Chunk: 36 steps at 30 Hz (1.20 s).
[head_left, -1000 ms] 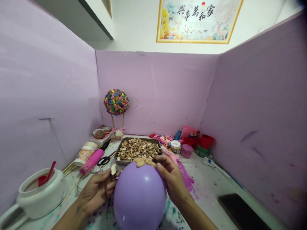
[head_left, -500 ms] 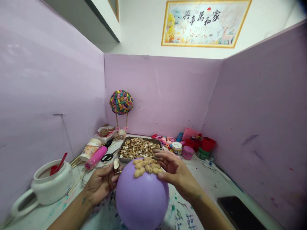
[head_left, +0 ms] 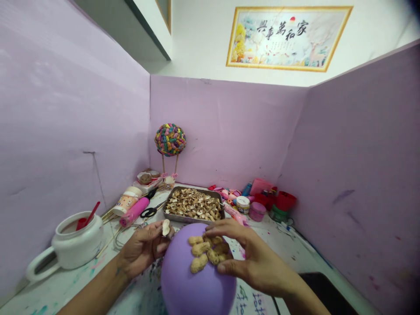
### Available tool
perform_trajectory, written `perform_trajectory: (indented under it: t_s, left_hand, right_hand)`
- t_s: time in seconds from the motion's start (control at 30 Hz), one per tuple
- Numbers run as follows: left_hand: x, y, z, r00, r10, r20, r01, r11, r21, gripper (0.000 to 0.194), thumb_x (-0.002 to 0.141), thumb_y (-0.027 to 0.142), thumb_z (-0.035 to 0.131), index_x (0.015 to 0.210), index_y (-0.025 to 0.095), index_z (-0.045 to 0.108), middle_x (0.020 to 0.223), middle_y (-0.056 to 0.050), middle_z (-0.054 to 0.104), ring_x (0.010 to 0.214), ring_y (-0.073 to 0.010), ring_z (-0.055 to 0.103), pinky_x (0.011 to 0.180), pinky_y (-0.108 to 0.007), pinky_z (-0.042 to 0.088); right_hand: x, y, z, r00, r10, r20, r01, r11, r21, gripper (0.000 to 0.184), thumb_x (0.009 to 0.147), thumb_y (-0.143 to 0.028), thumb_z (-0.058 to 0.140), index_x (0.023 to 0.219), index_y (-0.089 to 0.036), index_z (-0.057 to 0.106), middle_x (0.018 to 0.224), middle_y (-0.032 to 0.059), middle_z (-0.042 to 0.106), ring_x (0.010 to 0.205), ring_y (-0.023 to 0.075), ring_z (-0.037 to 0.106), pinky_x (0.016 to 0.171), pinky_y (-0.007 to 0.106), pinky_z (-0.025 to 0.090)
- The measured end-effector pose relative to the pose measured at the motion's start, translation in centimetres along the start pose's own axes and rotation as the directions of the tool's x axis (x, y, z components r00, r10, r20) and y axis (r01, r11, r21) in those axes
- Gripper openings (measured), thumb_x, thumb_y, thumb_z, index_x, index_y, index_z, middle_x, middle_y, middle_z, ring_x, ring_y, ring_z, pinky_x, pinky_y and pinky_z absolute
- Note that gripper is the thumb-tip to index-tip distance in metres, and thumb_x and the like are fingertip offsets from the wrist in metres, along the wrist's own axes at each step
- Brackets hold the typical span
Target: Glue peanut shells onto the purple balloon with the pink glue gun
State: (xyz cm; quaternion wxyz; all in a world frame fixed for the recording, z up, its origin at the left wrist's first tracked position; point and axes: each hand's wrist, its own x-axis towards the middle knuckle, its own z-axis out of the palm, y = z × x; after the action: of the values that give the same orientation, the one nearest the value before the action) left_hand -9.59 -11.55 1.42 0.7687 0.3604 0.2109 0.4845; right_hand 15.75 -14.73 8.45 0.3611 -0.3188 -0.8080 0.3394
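Observation:
A purple balloon (head_left: 197,293) stands in front of me, with several peanut shells (head_left: 201,249) stuck in a cluster on its upper side. Between the thumb and fingers of my left hand (head_left: 144,245), a single peanut shell half (head_left: 166,227) shows its pale hollow inside; the hand is close to the balloon's left side. My right hand (head_left: 249,256) curves over the balloon's upper right, thumb and fingertips pressing on the shell cluster. Part of the cluster is hidden under its fingers. Just behind the balloon lies a metal tray (head_left: 170,217) full of peanut shells.
A white pot (head_left: 78,245) with a red spoon stands at left, near black scissors (head_left: 148,212) and a pink roll (head_left: 134,212). Behind is a colourful ball model (head_left: 170,140) on sticks. Jars (head_left: 257,211) sit at right; a dark phone (head_left: 323,293) lies front right. Purple boards surround the table.
The balloon has tilted, bringing the shell cluster lower and to the right. My right hand has closed further over the cluster. My left hand still holds its shell half.

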Motion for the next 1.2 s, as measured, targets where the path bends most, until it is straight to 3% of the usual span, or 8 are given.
perform_trajectory:
  t_s: [0.27,0.4,0.53,0.63,0.73,0.93,1.07,1.2]
  left_hand:
    - [-0.1,0.0,0.3,0.997,-0.001,0.077,-0.003,0.999,0.053,0.02,0.06,0.027,0.069,0.066,0.012,0.057,0.069,-0.002,0.055,0.043,-0.0059,0.04,0.042,-0.021,0.027]
    - [-0.1,0.1,0.4,0.999,-0.002,0.043,-0.001,0.998,0.066,0.021,0.061,0.027,0.069,0.067,0.011,0.057,0.068,-0.002,0.055,0.043,-0.0045,0.039,0.043,-0.02,0.027]
    - [0.0,0.6,0.4,1.0,0.019,-0.011,-0.018,0.996,0.087,0.022,0.059,0.027,0.071,0.066,0.011,0.057,0.066,-0.001,0.055,0.045,-0.0045,0.039,0.045,-0.019,0.029]
    - [-0.1,1.1,0.4,0.99,0.097,-0.104,-0.079,0.983,0.163,0.021,0.062,0.027,0.07,0.068,0.012,0.057,0.067,0.0,0.054,0.048,-0.0052,0.041,0.048,-0.019,0.031]
    - [-0.4,1.4,0.6,0.976,0.175,-0.127,-0.134,0.951,0.279,0.021,0.064,0.031,0.068,0.07,0.014,0.056,0.065,0.001,0.054,0.048,-0.0054,0.041,0.047,-0.019,0.029]
    - [-0.7,3.2,3.4,0.939,0.293,-0.181,-0.141,0.806,0.575,0.021,0.065,0.034,0.066,0.069,0.015,0.057,0.053,0.002,0.052,0.049,-0.0068,0.041,0.045,-0.018,0.029]
    - [-0.8,5.6,6.4,0.928,0.354,-0.115,-0.153,0.645,0.748,0.017,0.063,0.03,0.067,0.067,0.015,0.06,0.055,0.002,0.053,0.05,-0.0075,0.043,0.045,-0.018,0.032]
    - [-1.4,6.8,9.1,0.9,0.425,-0.095,-0.155,0.516,0.843,0.014,0.063,0.029,0.067,0.07,0.018,0.062,0.057,0.003,0.055,0.051,-0.0072,0.045,0.045,-0.017,0.034]
  right_hand:
    - [-0.3,-0.2,-0.3,0.995,0.094,0.008,-0.094,0.995,-0.045,0.051,0.063,-0.018,0.071,0.11,-0.024,0.054,0.122,0.0061,0.05,0.116,0.0216,0.043,0.099,0.038,0.033]
    - [-0.2,-0.6,0.0,0.987,0.158,0.009,-0.156,0.98,-0.122,0.047,0.065,-0.023,0.069,0.11,-0.024,0.055,0.119,0.0059,0.053,0.112,0.0234,0.047,0.098,0.04,0.035]
    - [0.1,-0.8,0.5,0.987,0.151,-0.064,-0.159,0.975,-0.158,0.047,0.061,-0.027,0.072,0.105,-0.023,0.057,0.111,0.0048,0.057,0.106,0.0229,0.05,0.094,0.038,0.038]
    - [0.4,-0.5,1.0,0.971,0.177,-0.159,-0.207,0.958,-0.196,0.047,0.059,-0.031,0.073,0.102,-0.021,0.057,0.106,0.0055,0.058,0.1,0.0228,0.052,0.089,0.038,0.04]
    - [0.6,-0.2,1.6,0.963,0.171,-0.207,-0.221,0.943,-0.25,0.046,0.06,-0.031,0.072,0.102,-0.021,0.057,0.104,0.0058,0.057,0.098,0.0227,0.052,0.085,0.037,0.042]
    - [0.6,0.2,1.9,0.979,0.104,-0.178,-0.151,0.949,-0.278,0.051,0.061,-0.033,0.072,0.107,-0.02,0.056,0.11,0.0071,0.056,0.105,0.0241,0.05,0.09,0.038,0.04]
    - [0.4,0.1,1.1,0.987,0.146,-0.068,-0.157,0.965,-0.211,0.062,0.063,-0.031,0.07,0.12,-0.016,0.049,0.128,0.0111,0.047,0.119,0.0267,0.04,0.101,0.042,0.031]
    - [0.5,0.2,0.4,0.984,0.178,-0.005,-0.177,0.976,-0.129,0.057,0.066,-0.025,0.067,0.12,-0.017,0.05,0.128,0.01,0.048,0.12,0.0244,0.04,0.104,0.042,0.026]
